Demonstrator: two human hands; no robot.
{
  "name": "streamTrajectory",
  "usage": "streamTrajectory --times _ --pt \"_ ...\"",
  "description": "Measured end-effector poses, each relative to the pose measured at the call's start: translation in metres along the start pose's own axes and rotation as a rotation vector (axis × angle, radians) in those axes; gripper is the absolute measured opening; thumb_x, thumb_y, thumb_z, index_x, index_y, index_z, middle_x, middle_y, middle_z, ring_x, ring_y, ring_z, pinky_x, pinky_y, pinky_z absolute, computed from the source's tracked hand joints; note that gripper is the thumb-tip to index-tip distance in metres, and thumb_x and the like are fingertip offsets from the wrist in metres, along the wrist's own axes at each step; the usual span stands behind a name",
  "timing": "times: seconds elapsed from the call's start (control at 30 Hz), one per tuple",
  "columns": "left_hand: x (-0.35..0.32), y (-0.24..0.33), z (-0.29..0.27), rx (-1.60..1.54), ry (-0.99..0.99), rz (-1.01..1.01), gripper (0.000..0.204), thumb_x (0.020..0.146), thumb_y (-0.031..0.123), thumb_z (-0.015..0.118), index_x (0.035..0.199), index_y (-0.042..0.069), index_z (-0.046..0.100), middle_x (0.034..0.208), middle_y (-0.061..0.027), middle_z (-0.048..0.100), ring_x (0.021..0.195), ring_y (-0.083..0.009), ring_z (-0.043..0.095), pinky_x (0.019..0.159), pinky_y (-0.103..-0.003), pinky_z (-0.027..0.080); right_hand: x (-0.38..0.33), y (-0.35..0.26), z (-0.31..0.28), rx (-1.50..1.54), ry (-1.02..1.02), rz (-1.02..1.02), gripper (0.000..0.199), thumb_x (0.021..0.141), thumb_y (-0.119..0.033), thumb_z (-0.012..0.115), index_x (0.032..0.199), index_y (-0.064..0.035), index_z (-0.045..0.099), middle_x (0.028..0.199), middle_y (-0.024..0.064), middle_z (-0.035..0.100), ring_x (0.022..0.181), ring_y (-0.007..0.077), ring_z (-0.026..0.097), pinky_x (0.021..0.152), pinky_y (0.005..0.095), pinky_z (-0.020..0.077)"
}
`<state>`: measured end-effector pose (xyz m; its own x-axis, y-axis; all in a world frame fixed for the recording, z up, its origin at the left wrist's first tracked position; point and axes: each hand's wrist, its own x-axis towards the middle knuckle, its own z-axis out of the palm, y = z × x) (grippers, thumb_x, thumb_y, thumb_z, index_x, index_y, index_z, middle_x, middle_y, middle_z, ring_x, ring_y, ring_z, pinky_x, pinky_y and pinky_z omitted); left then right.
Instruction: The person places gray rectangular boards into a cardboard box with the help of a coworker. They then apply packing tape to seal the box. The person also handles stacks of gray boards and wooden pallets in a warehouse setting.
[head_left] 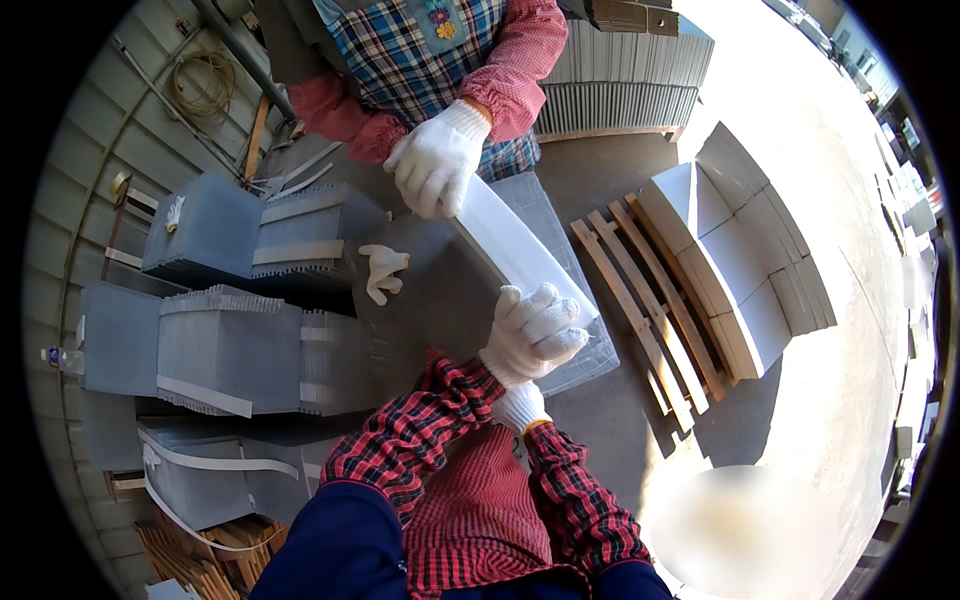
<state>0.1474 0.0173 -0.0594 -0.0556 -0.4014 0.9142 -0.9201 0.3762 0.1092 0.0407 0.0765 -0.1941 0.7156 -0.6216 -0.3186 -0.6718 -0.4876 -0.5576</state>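
A long white box-like piece [525,245] lies slantwise on a grey worktable [430,270] with shiny plastic over its edge. My left hand [538,335], in a white knit glove, is at the near end of this piece with its fingers curled closed. What lies inside those fingers is hidden. Just below it, my right hand [520,407], also gloved, sits close to my body, its fingers covered by the left hand. Across the table a co-worker's gloved hand [438,160] rests at the far end of the white piece.
A loose white glove [382,272] lies on the table. Stacks of grey sheets [215,345] stand on the left. Wooden pallet slats [650,310] and open white cartons [745,255] are on the right. Stacked grey board [620,85] stands behind the co-worker [420,60].
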Motion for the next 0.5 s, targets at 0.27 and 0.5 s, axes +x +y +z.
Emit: streamTrajectory --times 0.27,0.5 --pt "0.005 0.011 0.003 0.039 0.074 -0.166 0.042 0.08 0.033 0.081 0.107 0.015 0.054 0.115 -0.0109 0.057 0.099 -0.0362 0.057 0.079 -0.052 0.042 -0.054 -0.077 -0.27 0.535 0.923 -0.042 0.043 0.097 -0.025 0.066 0.132 0.0006 0.063 0.119 0.018 0.068 0.105 0.0287 0.069 0.09 0.0367 0.0555" --pt "-0.028 0.039 0.053 -0.099 0.239 -0.877 0.07 0.079 0.03 0.082 0.125 0.015 0.031 0.127 -0.0161 0.052 0.111 -0.0363 0.055 0.089 -0.05 0.042 0.007 -0.116 -0.27 -0.192 0.493 0.032 0.1 0.065 -0.052 0.087 0.144 -0.0108 0.042 0.109 0.0148 0.063 0.094 0.0334 0.068 0.072 0.0455 0.057"
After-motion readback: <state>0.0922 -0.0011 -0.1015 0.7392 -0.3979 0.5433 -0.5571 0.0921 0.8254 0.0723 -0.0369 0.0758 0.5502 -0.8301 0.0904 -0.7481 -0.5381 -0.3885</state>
